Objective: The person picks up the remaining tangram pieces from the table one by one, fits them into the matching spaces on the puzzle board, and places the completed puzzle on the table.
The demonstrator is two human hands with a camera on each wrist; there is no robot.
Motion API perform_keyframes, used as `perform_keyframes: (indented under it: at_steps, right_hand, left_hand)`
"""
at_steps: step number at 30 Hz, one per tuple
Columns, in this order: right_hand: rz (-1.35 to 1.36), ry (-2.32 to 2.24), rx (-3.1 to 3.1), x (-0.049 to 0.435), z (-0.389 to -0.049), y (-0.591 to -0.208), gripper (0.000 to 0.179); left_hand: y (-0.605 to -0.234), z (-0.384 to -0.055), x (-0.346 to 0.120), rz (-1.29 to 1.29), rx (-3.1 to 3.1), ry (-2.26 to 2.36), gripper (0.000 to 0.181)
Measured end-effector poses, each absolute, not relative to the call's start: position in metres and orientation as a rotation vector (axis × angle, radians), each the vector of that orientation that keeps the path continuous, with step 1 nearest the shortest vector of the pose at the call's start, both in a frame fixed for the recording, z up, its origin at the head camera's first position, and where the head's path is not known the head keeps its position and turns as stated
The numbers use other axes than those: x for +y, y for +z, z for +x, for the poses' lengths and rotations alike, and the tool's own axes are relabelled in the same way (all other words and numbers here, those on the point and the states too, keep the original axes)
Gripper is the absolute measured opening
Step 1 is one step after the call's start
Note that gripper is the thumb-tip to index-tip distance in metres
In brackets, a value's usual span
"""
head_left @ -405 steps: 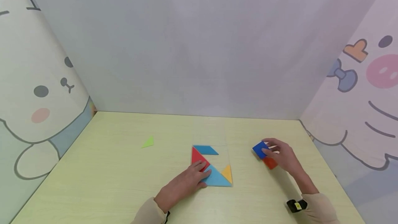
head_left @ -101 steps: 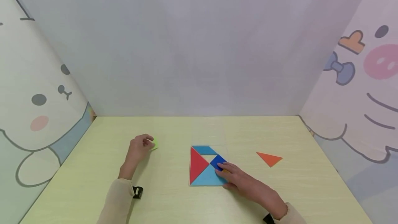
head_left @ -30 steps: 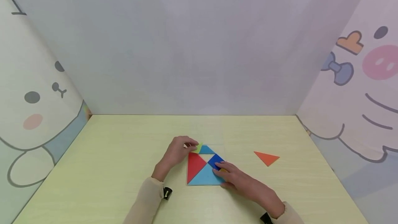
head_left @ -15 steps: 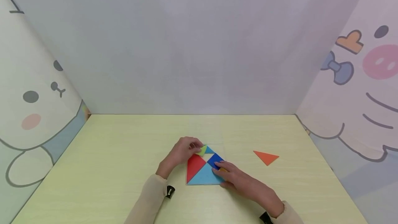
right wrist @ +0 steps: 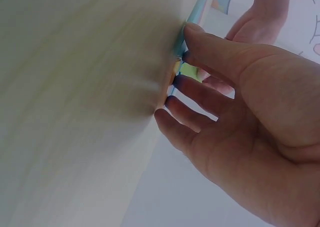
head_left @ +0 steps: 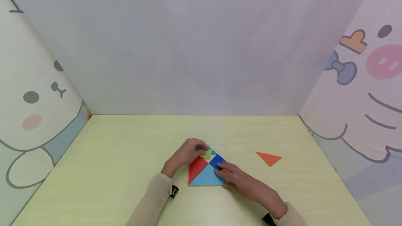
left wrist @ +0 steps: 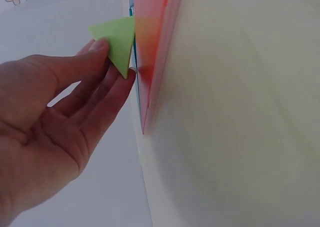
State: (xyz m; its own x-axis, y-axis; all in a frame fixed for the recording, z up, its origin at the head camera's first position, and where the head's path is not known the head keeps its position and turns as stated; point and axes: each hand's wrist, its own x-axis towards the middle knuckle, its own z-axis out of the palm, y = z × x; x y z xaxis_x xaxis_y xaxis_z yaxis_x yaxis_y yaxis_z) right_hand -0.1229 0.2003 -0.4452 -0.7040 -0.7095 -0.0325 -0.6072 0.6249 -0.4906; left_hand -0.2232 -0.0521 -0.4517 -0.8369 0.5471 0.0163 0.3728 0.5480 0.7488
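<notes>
My left hand (head_left: pixel 187 153) pinches a green tangram triangle (head_left: pixel 207 155) between thumb and fingers, over the far part of a partly assembled tangram. The left wrist view shows the triangle (left wrist: pixel 121 43) tilted above the red piece's edge. My right hand (head_left: pixel 243 180) rests with loosely bent fingers on the tangram's right side, its fingertips on the dark blue square (head_left: pixel 216 160) and over the yellow triangle (head_left: pixel 225 171), mostly hidden. The large red triangle (head_left: pixel 196 167) lies left, the large light blue triangle (head_left: pixel 206 178) at the near side. The blue parallelogram (head_left: pixel 214 152) is partly covered by my left hand.
An orange-red triangle (head_left: pixel 269 158) lies apart on the pale wooden table (head_left: pixel 125 170), to the right of the tangram. A plain light curtain (head_left: pixel 194 44) stands behind the table, with cartoon-printed panels at both sides.
My left hand picked up the green triangle at the left and brought it over the tangram, lately shifting slightly right. Earlier my right hand brought the dark blue square in; now it stays there.
</notes>
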Motion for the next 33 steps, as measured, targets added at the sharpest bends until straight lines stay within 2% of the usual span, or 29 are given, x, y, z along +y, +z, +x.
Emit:
perform_keyframes:
  at_steps: [18, 33]
  right_hand:
    - [-1.089, -0.663, 2.637, 0.199, -0.123, -0.445, 0.051]
    - [-1.118, -0.669, 2.649, 0.2, -0.123, -0.447, 0.052]
  left_hand:
    - [-0.454, -0.22, -0.049, 0.803, 2.493, 1.182, 0.02]
    - [-0.453, -0.212, -0.041, 0.841, 2.585, 0.98, 0.029]
